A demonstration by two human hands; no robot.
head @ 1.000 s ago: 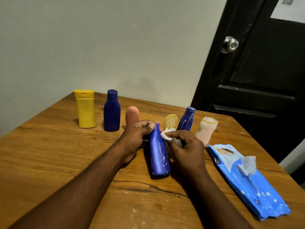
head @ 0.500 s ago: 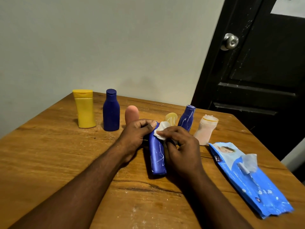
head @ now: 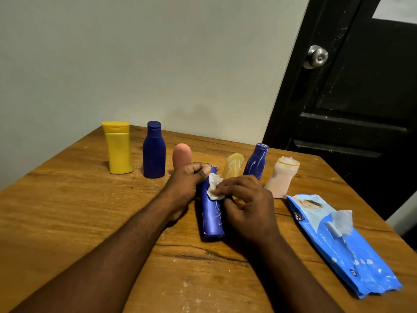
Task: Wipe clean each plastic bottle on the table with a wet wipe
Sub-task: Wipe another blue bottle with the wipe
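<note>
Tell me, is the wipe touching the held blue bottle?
Touching: head view shows the right hand pinching the wipe against the blue bottle near its top.

Single feed for me: head-worn wide-angle, aimed forward and down. Looks from the near edge of the brown wooden table [head: 67, 211] toward its far edge, pale grey wall [head: 135, 64] and black panelled door [head: 361, 98] behind. Close range; table fills the lower half.
</note>
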